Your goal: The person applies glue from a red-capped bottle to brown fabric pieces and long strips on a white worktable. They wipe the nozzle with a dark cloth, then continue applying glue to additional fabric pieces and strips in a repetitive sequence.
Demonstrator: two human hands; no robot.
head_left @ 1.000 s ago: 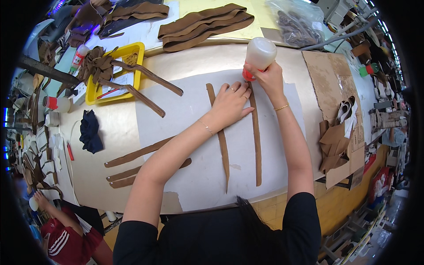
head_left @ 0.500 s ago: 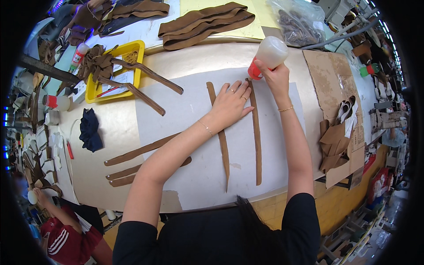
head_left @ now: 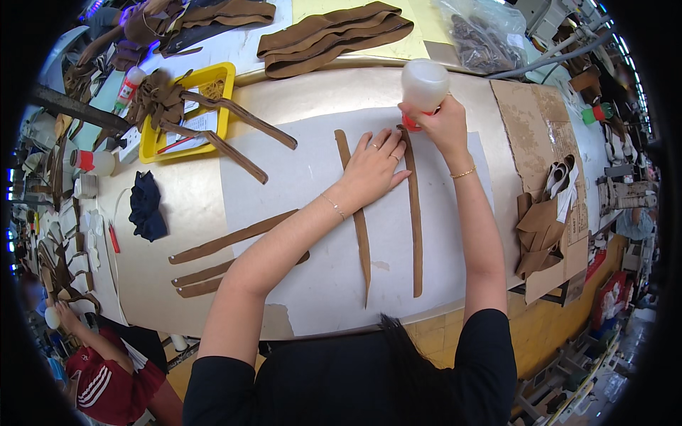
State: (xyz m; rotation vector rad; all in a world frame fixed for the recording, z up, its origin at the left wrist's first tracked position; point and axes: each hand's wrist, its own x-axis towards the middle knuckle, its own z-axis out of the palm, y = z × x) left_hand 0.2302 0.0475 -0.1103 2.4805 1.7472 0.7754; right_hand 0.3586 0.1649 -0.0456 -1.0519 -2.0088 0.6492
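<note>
My right hand is wrapped round the red neck of a translucent white squeeze bottle. The bottle is held bottom-up, its red tip down at the far end of a long brown strip. My left hand lies flat with fingers stretched, fingertips beside that same far end. Under this palm passes a second brown strip, partly hidden by the hand. Both strips lie lengthwise on a pale sheet. Several more brown strips lie to the left, partly covered by my left forearm.
At the far left a yellow tray holds brown strips and rubber bands. A dark blue cloth lies below it. Brown pieces rest on cardboard at right. Wide brown bands lie beyond. Another person is at lower left.
My right hand has shifted slightly left and turned the bottle more upright, with its tip still by the strip's far end. My left hand stays almost in place.
</note>
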